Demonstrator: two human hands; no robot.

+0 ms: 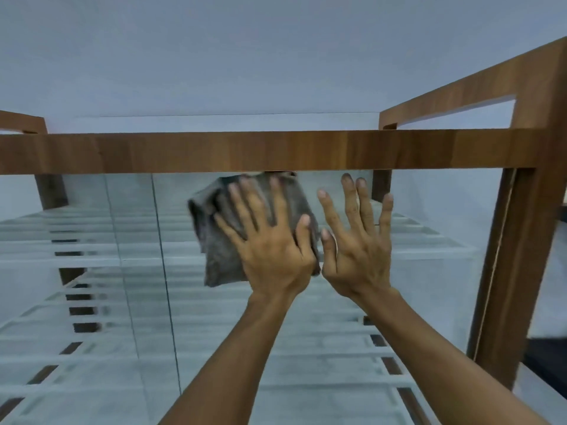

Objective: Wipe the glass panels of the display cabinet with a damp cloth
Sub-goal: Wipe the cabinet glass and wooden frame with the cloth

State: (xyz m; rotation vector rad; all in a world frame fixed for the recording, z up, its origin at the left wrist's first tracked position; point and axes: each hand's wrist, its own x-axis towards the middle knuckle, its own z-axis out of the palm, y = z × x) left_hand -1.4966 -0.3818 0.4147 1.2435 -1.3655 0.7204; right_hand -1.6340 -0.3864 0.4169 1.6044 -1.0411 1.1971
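Up high, left hand (273, 240), fingers spread, pressed grey cloth (221, 240) flat on glass panel (306, 332) just under wooden top rail (276, 151). Right hand (359, 243), fingers splayed, braced beside. Wiping step likely underway; next probably downward stroke.

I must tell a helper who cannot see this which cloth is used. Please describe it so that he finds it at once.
Start at the wooden top rail of the display cabinet. Just below it, the grey cloth is pressed flat against the glass panel under the left hand. It is the only soft, dark thing there; the right hand beside it is bare.
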